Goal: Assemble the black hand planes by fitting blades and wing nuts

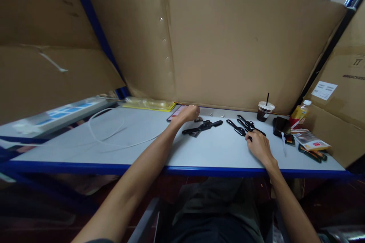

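Observation:
My left hand (189, 113) is closed at the back middle of the table, fingertips pointing down beside a small metal piece (199, 119). Whatever may be inside those fingers is hidden. Just in front of it lies a black spokeshave (205, 125), with a flat metal blade (195, 134) partly under its body. My right hand (259, 145) is closed on the near handle end of another black spokeshave (238, 129), which rests on the tabletop. More black spokeshaves (251, 124) lie overlapped just behind that hand. Tiny metal screws (222, 116) sit at the back between my hands.
A phone-like tablet (174, 113) and a yellow-edged plastic pack (148, 104) lie behind my left arm. A white cable (90, 127) loops leftward near a power strip (71, 112). Rightward stand a drink cup (262, 112), a bottle (301, 112) and a snack packet (312, 140). Cardboard (216, 45) walls the back.

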`<state>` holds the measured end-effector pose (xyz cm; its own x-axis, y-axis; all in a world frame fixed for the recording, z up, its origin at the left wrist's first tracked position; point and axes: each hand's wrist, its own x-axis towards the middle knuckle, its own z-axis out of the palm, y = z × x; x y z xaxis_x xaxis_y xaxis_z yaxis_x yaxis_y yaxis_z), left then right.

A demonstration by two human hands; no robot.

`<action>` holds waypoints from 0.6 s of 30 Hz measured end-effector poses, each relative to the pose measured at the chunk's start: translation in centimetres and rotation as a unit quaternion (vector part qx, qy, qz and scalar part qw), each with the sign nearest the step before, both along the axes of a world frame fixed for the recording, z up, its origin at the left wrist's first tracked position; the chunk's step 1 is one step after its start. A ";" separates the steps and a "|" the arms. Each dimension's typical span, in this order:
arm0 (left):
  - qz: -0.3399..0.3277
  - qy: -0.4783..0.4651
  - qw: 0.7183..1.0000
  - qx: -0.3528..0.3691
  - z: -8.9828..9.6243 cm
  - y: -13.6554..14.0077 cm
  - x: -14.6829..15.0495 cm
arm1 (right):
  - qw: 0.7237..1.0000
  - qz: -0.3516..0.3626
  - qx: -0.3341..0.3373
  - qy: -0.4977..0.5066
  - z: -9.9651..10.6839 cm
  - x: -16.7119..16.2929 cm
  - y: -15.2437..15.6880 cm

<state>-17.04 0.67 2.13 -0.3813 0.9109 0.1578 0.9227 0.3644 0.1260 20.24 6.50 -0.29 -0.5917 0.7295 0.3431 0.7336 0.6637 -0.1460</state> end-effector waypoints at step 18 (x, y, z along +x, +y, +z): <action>-0.003 -0.098 0.995 -0.001 0.0 0.6 -0.2 | 0.999 0.020 -0.021 0.023 -0.8 0.3 1.1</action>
